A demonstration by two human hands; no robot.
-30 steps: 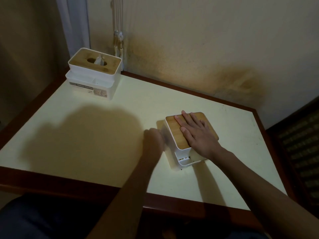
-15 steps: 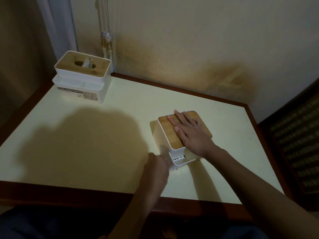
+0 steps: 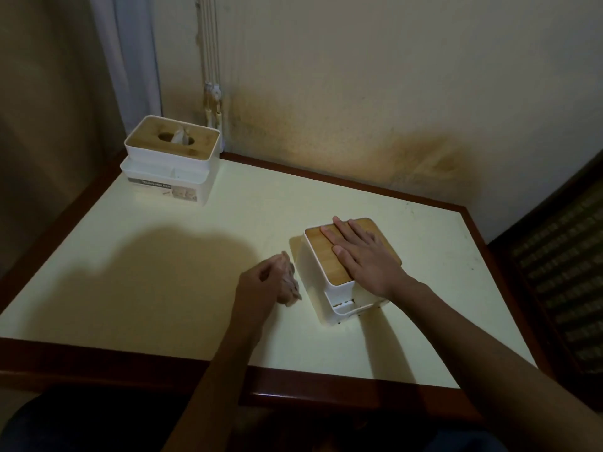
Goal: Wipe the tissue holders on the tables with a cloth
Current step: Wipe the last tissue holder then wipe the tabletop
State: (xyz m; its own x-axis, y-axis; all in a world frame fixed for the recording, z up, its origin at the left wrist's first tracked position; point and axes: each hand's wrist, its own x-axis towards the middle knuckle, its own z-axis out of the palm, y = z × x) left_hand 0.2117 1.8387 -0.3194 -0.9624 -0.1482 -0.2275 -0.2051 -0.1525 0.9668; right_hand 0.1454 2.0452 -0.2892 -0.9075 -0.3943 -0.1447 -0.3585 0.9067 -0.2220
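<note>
Dim room, stained wall (image 3: 359, 125) behind cream table (image 3: 163, 256) with dark wood edging. Near right: white tissue holder (image 3: 329, 288) with bamboo lid, pinned under flat, open right hand (image 3: 365, 256). Just left of it, left hand (image 3: 261, 285) closed around crumpled pale cloth (image 3: 288, 280), close to the holder's white side. Far left corner: second tissue holder (image 3: 171, 158), bamboo-topped, tissue poking from slot, label on front.

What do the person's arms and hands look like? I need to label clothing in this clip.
Both forearms are bare to the frame's edge: no sleeves, gloves, watch or rings show on the left hand or right hand. Dark clothing shows only at the lap, too dim to identify.
</note>
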